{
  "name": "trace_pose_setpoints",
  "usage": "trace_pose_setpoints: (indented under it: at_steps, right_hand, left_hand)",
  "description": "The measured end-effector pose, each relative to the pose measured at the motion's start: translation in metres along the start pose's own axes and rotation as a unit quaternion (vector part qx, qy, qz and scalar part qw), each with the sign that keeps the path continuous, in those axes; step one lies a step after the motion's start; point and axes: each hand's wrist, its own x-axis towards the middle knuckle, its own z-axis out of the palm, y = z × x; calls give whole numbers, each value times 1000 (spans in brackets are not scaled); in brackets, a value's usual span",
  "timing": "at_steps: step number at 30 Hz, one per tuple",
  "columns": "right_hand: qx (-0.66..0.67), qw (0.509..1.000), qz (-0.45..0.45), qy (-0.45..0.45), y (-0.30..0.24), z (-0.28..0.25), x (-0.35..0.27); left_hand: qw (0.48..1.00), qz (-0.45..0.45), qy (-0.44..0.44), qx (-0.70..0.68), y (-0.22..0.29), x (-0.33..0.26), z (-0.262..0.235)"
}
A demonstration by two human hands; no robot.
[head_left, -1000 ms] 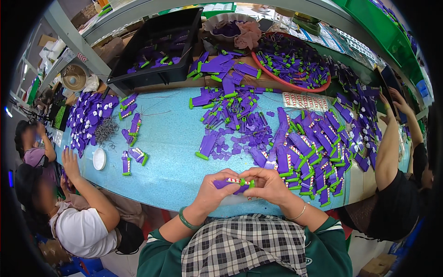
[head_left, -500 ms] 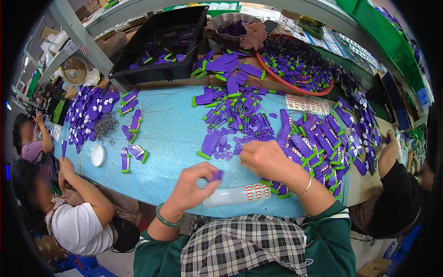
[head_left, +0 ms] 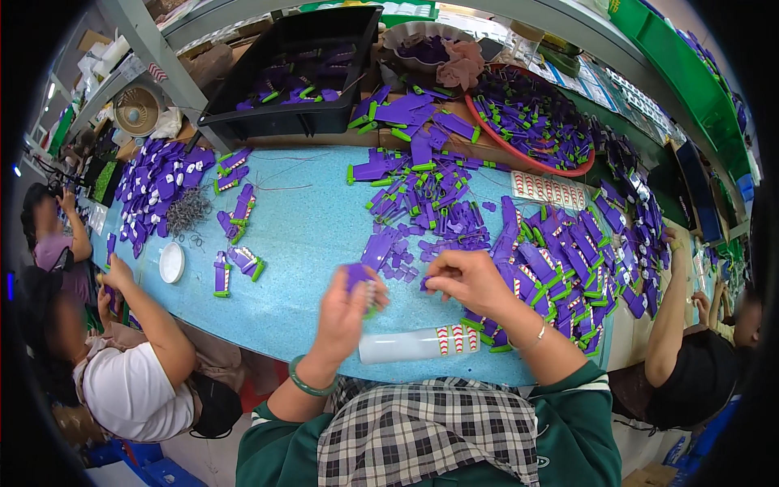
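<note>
My left hand [head_left: 339, 323] is closed around a flat purple plastic piece with a green end [head_left: 357, 277], somewhat smeared by motion. To its right, my right hand [head_left: 469, 281] pinches a small purple plastic bit [head_left: 425, 283] between thumb and fingertips. Just beyond both hands lie small loose purple bits [head_left: 399, 261] and a heap of purple pieces with green ends [head_left: 422, 195]. Below the hands rests a clear-white backing strip [head_left: 393, 346] with a few red-and-white chevron stickers [head_left: 458, 339] at its right end.
Purple-green pieces with striped stickers [head_left: 560, 268] pile up on the right, near a sticker sheet [head_left: 548, 190]. Behind stand a black tray [head_left: 284, 126] and a red-rimmed basket [head_left: 535, 166]. A white dish [head_left: 172, 263] and wire rings [head_left: 188, 213] lie left. Co-workers sit on both sides.
My left hand has taken up the purple-green piece that lay beyond it on the table. My right hand has turned, and a small purple bit now shows in its fingertips.
</note>
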Motion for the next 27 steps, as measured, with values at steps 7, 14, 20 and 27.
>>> trace_pose_setpoints:
  at_steps: [7,14,20,27]
  right_hand:
    - [6,995,-58,76,5,17,-40]
    - [-124,976,-134,121,-3,21,-49]
    - [-98,989,-87,74,0,21,-51]
    - [-129,986,-83,68,4,4,-48]
  left_hand:
    - [961,-1,-198,192,-16,-10,39]
    - [933,54,-214,283,-16,-11,44]
    - [941,29,-238,238,-19,-15,46]
    - [944,10,-245,222,-16,-4,52]
